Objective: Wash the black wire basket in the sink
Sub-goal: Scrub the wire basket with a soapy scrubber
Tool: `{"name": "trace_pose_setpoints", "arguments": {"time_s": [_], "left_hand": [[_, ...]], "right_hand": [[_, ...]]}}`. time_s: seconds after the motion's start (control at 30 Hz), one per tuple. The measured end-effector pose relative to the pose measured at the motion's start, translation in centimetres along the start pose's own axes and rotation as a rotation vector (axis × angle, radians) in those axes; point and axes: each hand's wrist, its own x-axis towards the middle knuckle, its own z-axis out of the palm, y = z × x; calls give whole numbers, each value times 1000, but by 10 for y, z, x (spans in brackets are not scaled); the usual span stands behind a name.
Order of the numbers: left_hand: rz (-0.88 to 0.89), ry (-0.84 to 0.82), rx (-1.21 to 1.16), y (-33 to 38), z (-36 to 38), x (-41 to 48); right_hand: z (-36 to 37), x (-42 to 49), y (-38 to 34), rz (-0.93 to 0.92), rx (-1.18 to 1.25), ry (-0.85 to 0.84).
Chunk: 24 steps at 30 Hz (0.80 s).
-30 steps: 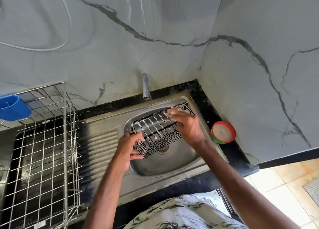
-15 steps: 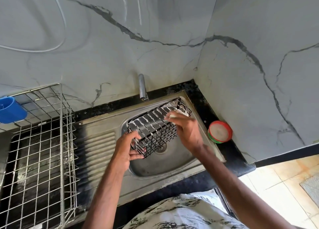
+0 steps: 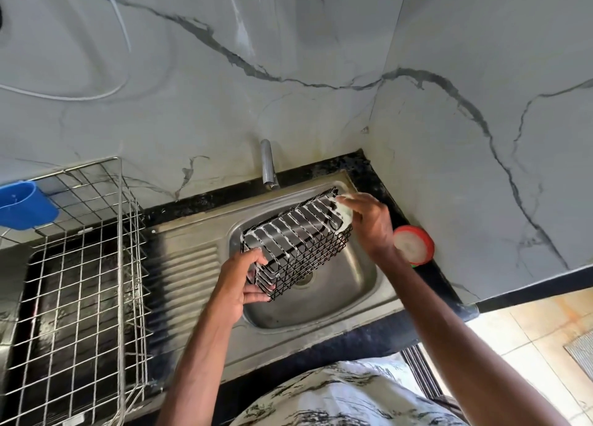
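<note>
The black wire basket (image 3: 298,249) is held tilted above the steel sink (image 3: 353,300), its upper wires streaked with white foam. My left hand (image 3: 240,281) grips the basket's near left end, fingers curled round the wires. My right hand (image 3: 369,220) holds a soapy pale sponge (image 3: 345,212) pressed against the basket's far right corner. The tap (image 3: 268,167) stands behind the bowl; no water is seen running.
A round red-rimmed soap tub (image 3: 414,244) sits on the black counter right of the sink, near the wall corner. A steel wire dish rack (image 3: 73,281) fills the left, with a blue cup (image 3: 25,205) hung on it. The ribbed drainboard (image 3: 189,274) lies between.
My right hand with the sponge has slid along the basket's top toward its far right corner. The left hand keeps its grip, and the basket has tilted slightly.
</note>
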Motion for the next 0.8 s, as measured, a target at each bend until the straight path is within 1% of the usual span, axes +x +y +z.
{"name": "trace_pose_setpoints", "arguments": {"time_s": [0.1,0.17,0.27,0.33,0.43,0.5,0.57,0.63,0.7,0.8], "left_hand": [[18,15,0,-2,0,1],[18,18,-6,-3,2,1],[12,22,-41,-1,4,1],[1,28,-68,0,4,1],[-1,29,-87,3,7,-3],[-7,27,-88,5,8,-7],[-17,20,-95,5,8,-8],[-18,3,-104,4,7,-8],[-17,-8,-98,0,7,-6],[-19,-7,-60,-3,6,-6]], "right_hand": [[1,5,4,83,-25,-38],[0,8,-3,98,-11,-38],[0,1,-28,1,49,-54],[3,-10,-56,-109,142,-61],[13,-35,-94,-286,241,-121],[18,-46,-105,-329,275,-201],[20,-44,-103,-355,276,-208],[18,-33,-94,-393,226,-198],[15,-21,-80,-354,171,-199],[11,-8,-43,-167,106,-127]]}}
